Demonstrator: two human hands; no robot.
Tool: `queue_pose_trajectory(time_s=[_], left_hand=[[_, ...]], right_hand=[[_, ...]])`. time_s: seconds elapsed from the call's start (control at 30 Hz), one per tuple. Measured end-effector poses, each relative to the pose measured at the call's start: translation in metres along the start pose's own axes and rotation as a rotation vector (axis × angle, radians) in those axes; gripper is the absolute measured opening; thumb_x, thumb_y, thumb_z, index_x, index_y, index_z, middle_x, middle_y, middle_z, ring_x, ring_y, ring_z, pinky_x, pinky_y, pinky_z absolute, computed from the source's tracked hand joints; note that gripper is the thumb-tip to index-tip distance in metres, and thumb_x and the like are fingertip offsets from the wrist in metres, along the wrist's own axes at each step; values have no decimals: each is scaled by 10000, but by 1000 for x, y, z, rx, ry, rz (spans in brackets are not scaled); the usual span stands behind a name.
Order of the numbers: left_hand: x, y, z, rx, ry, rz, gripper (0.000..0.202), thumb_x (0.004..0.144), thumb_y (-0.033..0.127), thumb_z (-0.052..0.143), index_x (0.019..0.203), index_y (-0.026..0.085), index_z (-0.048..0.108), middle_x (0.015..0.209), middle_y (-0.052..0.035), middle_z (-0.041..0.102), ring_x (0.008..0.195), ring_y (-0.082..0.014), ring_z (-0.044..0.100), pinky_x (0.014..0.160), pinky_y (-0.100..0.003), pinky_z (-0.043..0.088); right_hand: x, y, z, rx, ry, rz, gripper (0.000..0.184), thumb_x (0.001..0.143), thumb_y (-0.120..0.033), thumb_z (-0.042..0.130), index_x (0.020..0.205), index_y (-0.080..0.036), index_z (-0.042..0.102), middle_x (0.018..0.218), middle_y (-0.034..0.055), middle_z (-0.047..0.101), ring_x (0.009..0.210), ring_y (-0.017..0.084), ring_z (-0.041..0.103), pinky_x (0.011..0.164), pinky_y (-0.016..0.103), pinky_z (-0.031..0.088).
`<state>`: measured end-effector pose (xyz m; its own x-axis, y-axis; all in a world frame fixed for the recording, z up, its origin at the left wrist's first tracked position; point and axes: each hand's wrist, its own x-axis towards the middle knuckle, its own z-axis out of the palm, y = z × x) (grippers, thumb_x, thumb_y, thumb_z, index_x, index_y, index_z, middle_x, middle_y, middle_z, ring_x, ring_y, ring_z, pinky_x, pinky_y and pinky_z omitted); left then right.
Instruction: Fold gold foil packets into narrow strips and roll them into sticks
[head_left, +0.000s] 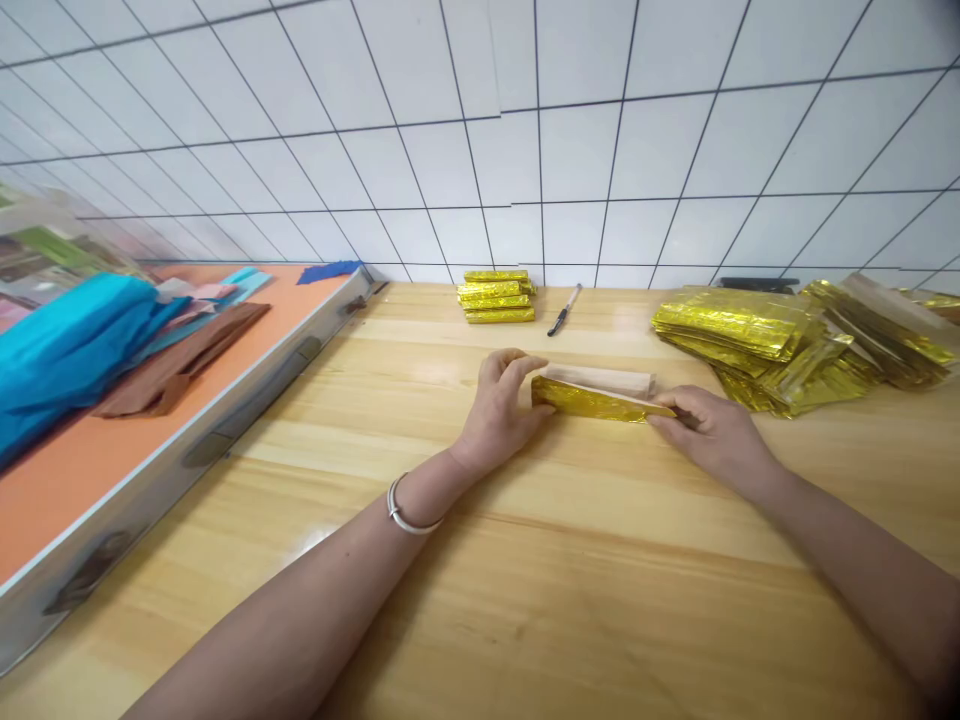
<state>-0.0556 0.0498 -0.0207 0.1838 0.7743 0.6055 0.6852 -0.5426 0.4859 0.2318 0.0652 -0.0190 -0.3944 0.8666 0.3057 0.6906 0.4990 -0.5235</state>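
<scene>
Between my two hands, just above the wooden table, is a sheet of gold foil paper, partly folded so that its pale underside shows along the far edge. My left hand pinches its left end between thumb and fingers. At the right end, my right hand grips the corner of the same sheet, fingers closed on it. A small stack of rolled gold foil paper lies beyond my left hand, near the wall.
A pen lies near the tiled wall. Piles of gold foil sheets spread at the right, with a dark object behind. At left, an orange-topped metal-edged case bears blue cloth-like material and a brown piece.
</scene>
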Motion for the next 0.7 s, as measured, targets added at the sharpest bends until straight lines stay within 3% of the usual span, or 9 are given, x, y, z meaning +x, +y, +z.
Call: queue_pose_trajectory(time_s=[0.4, 0.7], left_hand=[[-24, 1, -24, 11, -247, 40, 238, 801, 181, 613, 1032, 220, 573, 1050, -72, 568, 974, -197, 530, 857, -356, 460], [-17, 10, -26, 46, -338, 134, 380, 701, -20, 438, 964, 204, 595, 1021, -56, 636, 961, -189, 556, 847, -344, 446]], right_hand=[[-4, 5, -2, -30, -33, -246, 137, 852, -186, 492, 923, -231, 600, 887, 46, 653, 865, 209, 593, 749, 352, 466], [-6, 3, -5, -53, -94, -266, 230, 805, -127, 458, 946, -246, 595, 947, 55, 656, 920, 229, 591, 781, 395, 476]])
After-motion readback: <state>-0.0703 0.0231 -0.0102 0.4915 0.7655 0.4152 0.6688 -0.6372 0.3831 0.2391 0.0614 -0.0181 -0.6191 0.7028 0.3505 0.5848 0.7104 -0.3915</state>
